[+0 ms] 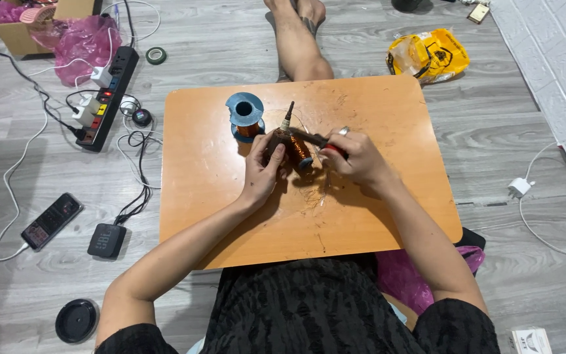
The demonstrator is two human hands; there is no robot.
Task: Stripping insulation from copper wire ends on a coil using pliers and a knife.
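1. On the low orange table [217,196], near its middle, both hands meet over a motor armature [294,149] wound with copper wire.
2. Left hand [261,169]: its fingers are curled around the near end of the armature, gripping it and holding it just above the tabletop, with the shaft [287,115] pointing away from the person.
3. Right hand [356,157]: closed around the red handles of a pair of pliers [316,140], whose dark tips reach left and touch the copper winding. A ring shows on one finger.
4. Just beyond the armature, a blue spool of copper wire [245,115] stands on the table, close to the hands but not touched by them.
5. Loose thin strands of wire [312,193] lie on the table under and just in front of the hands.
6. On the grey floor to the left lie a black power strip [108,98] with plugs and cables, a roll of tape [156,56], a phone [52,220], a small black box [107,240] and a round black lid [76,320].
7. Past the far right corner of the table sits a yellow plastic bag [427,56]; a white charger with its cable [520,188] lies on the floor to the right.
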